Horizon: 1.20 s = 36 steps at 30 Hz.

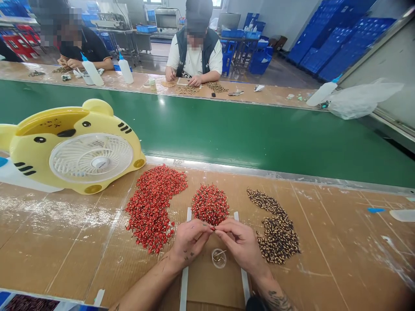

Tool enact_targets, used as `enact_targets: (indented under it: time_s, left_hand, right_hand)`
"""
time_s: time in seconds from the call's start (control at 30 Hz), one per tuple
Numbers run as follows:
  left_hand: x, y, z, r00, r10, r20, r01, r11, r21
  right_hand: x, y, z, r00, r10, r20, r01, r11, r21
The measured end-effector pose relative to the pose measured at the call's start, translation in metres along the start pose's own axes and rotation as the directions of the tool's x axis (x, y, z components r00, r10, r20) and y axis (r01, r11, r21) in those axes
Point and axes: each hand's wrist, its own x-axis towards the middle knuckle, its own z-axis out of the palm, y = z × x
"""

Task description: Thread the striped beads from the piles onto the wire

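My left hand (193,238) and my right hand (240,242) meet fingertip to fingertip, pinching a tiny red and dark piece (213,229) between them. The fingers cover most of it, so its exact kind does not show. Just beyond the fingertips lies a round pile of red and dark pieces (210,203). Left of my left hand spreads a larger heap of small red pieces (152,207). To the right of my right hand is a curved heap of small black and cream pieces (279,233). Below my hands stands a small clear cup (219,258) with a thin stick in it.
A yellow animal-faced fan (129,160) stands at the left. Beyond the table runs a green conveyor belt (227,129). Across it, a person (196,52) and another person (86,47) handle small pieces. A plastic bag (356,101) and squeeze bottle (322,94) lie far right.
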Motion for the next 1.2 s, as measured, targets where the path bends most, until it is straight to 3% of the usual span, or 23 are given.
enact_targets:
  time_s: [0.23, 0.53, 0.8, 0.9, 1.0, 1.1, 1.2]
  left_hand:
    - [-0.005, -0.001, 0.003, 0.983, -0.181, 0.011, 0.181, 0.981, -0.07]
    - [0.002, -0.003, -0.002, 0.95, -0.305, 0.071, 0.306, 0.952, 0.002]
    - [0.018, -0.015, -0.004, 0.945, -0.328, -0.007, 0.324, 0.929, 0.182]
    - [0.028, -0.024, -0.005, 0.941, -0.339, -0.027, 0.333, 0.902, 0.275]
    - [0.039, -0.027, -0.015, 0.949, -0.313, -0.017, 0.299, 0.886, 0.354]
    - [0.042, -0.019, -0.04, 0.954, -0.301, 0.001, 0.264, 0.839, 0.477]
    - [0.034, -0.002, -0.068, 0.902, -0.407, 0.146, 0.227, 0.733, 0.641]
  right_hand:
    - [0.002, 0.0, 0.006, 0.998, 0.066, -0.012, -0.066, 0.997, 0.035]
    - [0.006, 0.0, 0.012, 0.999, 0.041, 0.01, -0.041, 0.998, -0.046]
    - [0.0, 0.017, -0.016, 0.987, -0.029, -0.158, 0.017, 0.997, -0.081]
    - [-0.002, 0.023, -0.023, 0.986, -0.031, -0.162, 0.018, 0.997, -0.078]
    - [-0.003, 0.022, -0.026, 0.991, -0.053, -0.127, 0.042, 0.996, -0.083]
    - [-0.005, 0.016, -0.033, 0.997, -0.06, -0.048, 0.055, 0.994, -0.091]
    - [-0.007, 0.009, -0.043, 0.991, -0.042, 0.124, 0.055, 0.993, -0.106]
